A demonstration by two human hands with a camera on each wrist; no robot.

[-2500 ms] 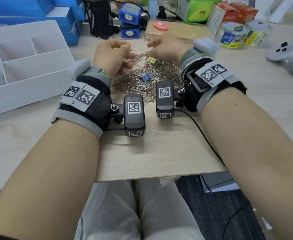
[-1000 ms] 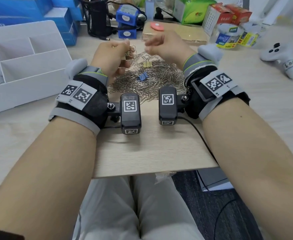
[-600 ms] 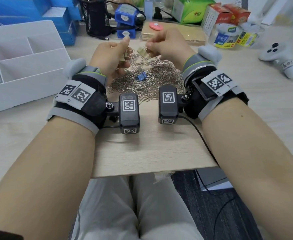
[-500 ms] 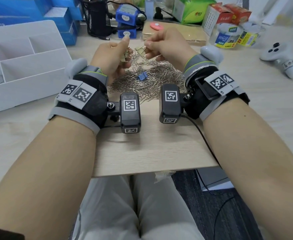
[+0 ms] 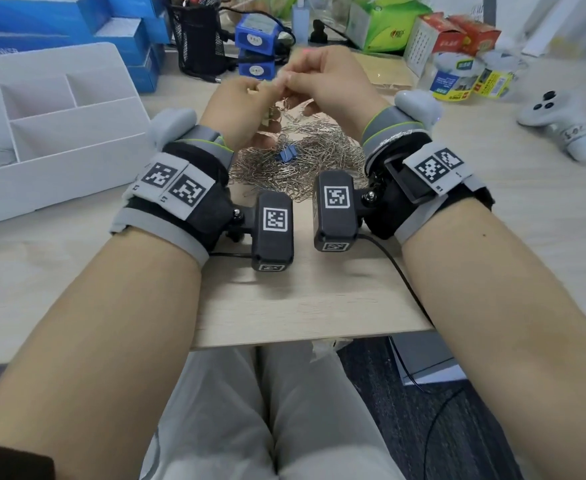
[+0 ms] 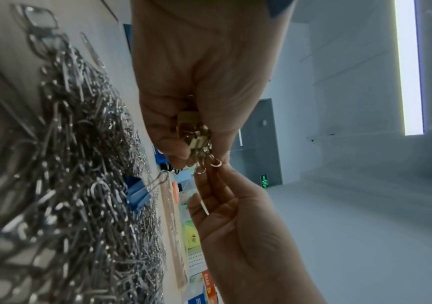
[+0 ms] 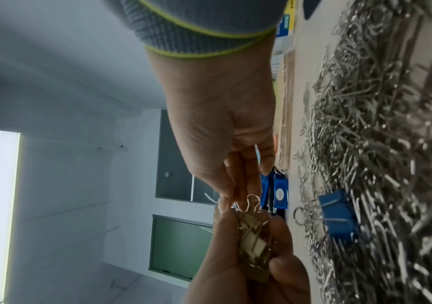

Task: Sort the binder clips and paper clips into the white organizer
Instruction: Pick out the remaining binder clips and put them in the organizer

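Note:
My left hand (image 5: 265, 98) is raised over the pile and grips a small bunch of gold binder clips (image 6: 193, 131) in its curled fingers; the bunch (image 7: 252, 243) also shows in the right wrist view. My right hand (image 5: 290, 81) meets it fingertip to fingertip and pinches the wire handle of a gold binder clip (image 7: 251, 200) at the top of that bunch. A heap of silver paper clips (image 5: 319, 157) lies on the desk below, with one blue binder clip (image 5: 286, 154) on top of it. The white organizer (image 5: 42, 188) stands at the left with its compartments open upward.
Blue boxes (image 5: 77, 19), a black mesh pen cup (image 5: 200, 32), blue stamps (image 5: 255, 32), tape rolls (image 5: 452, 76) and cartons crowd the desk's far edge. A white game controller (image 5: 558, 119) lies at the right. A cable (image 5: 399, 271) runs off the desk's near edge.
My right hand lifted a gold binder clip from the pile and brought it to my left hand. Both hands rose and closed together above the heap.

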